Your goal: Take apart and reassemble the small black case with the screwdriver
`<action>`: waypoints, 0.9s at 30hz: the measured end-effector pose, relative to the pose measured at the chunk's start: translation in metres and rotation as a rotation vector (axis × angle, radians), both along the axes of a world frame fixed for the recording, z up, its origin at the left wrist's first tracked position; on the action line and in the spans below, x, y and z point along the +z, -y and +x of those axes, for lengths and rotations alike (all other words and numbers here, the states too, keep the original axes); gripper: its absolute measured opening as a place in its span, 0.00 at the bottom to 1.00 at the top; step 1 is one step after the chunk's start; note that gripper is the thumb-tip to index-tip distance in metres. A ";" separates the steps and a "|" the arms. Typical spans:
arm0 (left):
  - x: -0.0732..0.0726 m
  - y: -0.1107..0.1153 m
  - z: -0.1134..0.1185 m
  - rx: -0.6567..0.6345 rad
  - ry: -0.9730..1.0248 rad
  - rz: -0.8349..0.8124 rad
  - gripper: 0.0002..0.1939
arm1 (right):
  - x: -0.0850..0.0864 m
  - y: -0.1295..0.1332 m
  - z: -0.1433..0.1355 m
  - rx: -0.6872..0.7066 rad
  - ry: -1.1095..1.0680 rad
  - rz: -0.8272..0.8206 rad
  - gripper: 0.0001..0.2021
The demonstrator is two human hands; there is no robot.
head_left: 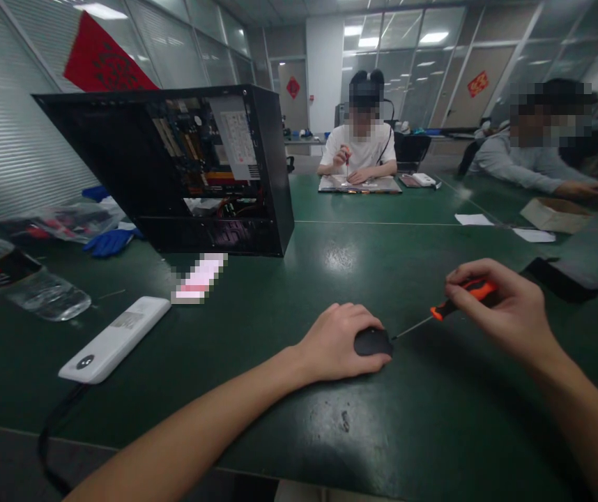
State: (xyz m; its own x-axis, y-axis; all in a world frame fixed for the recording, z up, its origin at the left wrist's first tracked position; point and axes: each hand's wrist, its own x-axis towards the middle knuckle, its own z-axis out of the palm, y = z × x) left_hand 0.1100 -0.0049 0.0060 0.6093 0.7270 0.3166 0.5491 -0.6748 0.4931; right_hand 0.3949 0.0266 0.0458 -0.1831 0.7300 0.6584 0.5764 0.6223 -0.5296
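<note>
My left hand (pixel 339 343) wraps around a dark computer mouse (pixel 373 342) on the green table, thumb on its near side and fingers along its far side. In my right hand (pixel 511 307) is a screwdriver (pixel 471 291) with an orange and black handle. Its thin shaft slants down to the left, and the tip is at the right end of the mouse. Whether the tip touches the mouse or sits in a screw, I cannot tell. The palm hides part of the handle.
An open black computer case (pixel 272 174) stands back left. Left are a white power bank (pixel 116 341) with a cable, a plastic bottle (pixel 21 275) and blue gloves (pixel 111 242). A black box (pixel 565 279) lies right. Across the table (pixel 330 240) sit two people, one holding a screwdriver.
</note>
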 end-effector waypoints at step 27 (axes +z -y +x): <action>0.000 0.000 0.001 0.010 -0.035 -0.008 0.22 | 0.016 0.002 0.024 0.188 0.388 -0.063 0.13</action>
State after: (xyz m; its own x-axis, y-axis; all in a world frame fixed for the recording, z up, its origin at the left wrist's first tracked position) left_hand 0.1109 -0.0047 0.0065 0.6129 0.7354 0.2890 0.5727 -0.6655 0.4787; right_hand 0.4187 0.0243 0.0623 -0.5417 0.6970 0.4697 0.6202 0.7087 -0.3363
